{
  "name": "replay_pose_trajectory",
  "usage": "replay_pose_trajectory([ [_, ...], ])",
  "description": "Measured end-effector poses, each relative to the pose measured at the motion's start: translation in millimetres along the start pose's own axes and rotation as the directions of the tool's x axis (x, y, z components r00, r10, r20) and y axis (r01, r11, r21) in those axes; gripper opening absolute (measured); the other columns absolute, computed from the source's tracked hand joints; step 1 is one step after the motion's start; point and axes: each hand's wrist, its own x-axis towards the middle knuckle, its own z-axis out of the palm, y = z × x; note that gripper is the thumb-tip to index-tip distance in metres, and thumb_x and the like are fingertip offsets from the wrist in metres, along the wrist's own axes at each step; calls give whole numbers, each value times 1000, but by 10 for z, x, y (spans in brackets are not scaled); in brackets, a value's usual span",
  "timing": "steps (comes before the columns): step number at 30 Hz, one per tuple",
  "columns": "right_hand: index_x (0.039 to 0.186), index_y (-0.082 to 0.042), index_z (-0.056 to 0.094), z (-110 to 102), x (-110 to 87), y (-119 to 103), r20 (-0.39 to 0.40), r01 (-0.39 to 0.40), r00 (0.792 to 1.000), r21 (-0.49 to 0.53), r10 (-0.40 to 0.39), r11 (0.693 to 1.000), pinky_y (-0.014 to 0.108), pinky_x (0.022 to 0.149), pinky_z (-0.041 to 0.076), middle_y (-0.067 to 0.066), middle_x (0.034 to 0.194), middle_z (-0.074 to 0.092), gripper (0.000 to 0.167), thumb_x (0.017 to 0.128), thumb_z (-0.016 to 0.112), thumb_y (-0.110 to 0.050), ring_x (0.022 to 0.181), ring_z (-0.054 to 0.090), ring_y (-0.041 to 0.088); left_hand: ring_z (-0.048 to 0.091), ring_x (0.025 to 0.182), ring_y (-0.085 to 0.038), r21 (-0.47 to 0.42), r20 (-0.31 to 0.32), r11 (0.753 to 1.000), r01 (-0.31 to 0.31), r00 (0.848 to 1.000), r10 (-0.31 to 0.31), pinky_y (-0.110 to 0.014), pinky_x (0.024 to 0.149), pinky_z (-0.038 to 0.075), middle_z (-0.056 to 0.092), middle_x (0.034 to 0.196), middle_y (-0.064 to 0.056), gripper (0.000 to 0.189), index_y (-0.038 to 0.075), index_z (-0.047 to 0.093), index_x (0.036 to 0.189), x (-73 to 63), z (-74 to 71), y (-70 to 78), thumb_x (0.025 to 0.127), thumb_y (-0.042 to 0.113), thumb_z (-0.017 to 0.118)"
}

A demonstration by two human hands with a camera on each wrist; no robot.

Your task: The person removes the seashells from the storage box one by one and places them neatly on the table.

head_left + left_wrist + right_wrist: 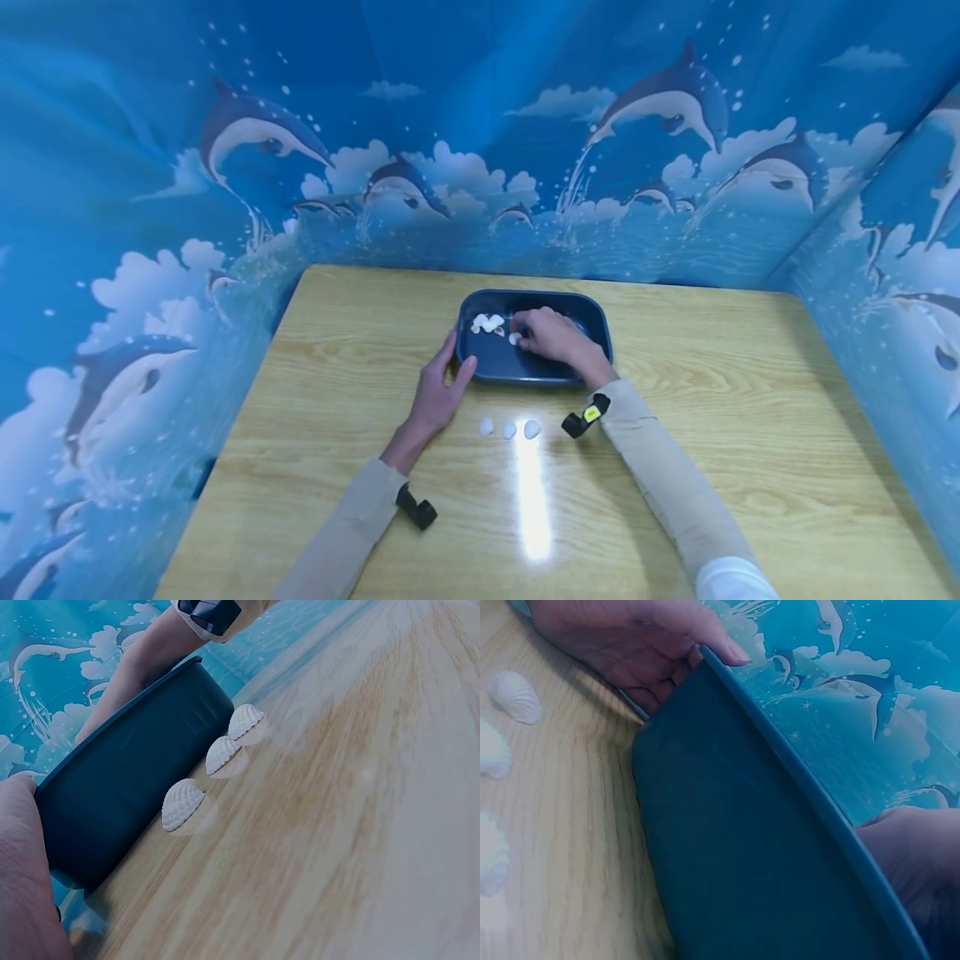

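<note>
A dark blue rectangular basin (498,365) stands on the table with several white seashells (489,323) in its left part. My right hand (558,337) reaches down into it over the front right rim, its curled fingers at a single white shell (514,338). From the right wrist view, the basin wall hides those fingertips. Against the basin's left end rests my left hand (437,392), fingers extended along the outside and thumb at the front left corner. Three ribbed white shells, including a left one (183,805), lie in a row before the basin.
The light wood-grain table (360,375) carries a bright glare streak below the shell row. Behind it and at both sides hang blue dolphin-print curtains (480,167). Each wrist wears a black camera mount, such as the right mount (576,425).
</note>
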Motion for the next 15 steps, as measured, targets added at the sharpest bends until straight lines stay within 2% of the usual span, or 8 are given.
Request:
replay_pose_trajectory([
  [4, 126, -6, 69, 6, 0, 21, 9, -3, 1000, 4, 3, 1000, 31, 58, 46, 3, 80, 66, 26, 102, 68, -18, 66, 56, 16, 25, 157, -18, 8, -1, 1000, 6, 1000, -6, -39, 129, 24, 26, 171, -9, 69, 10, 27, 164, 1, -2, 4, 109, 39, 55],
  [8, 124, -5, 68, 12, 1, 40, 17, -1, 1000, 11, 1, 1000, 32, 56, 46, 2, 75, 62, 26, 102, 68, -20, 64, 55, 15, 25, 157, -18, 17, 0, 1000, 13, 1000, -13, -39, 129, 24, 26, 171, -10, 68, 10, 27, 164, 2, -2, 4, 109, 38, 55],
  [15, 117, -5, 67, 0, -6, 48, 20, -20, 1000, 24, 20, 1000, 30, 58, 47, 3, 83, 65, 22, 102, 69, -20, 68, 57, 16, 24, 157, -19, 30, 0, 1000, 8, 1000, -8, -40, 129, 23, 26, 171, -11, 70, 9, 27, 164, 7, 2, 1, 109, 43, 53],
])
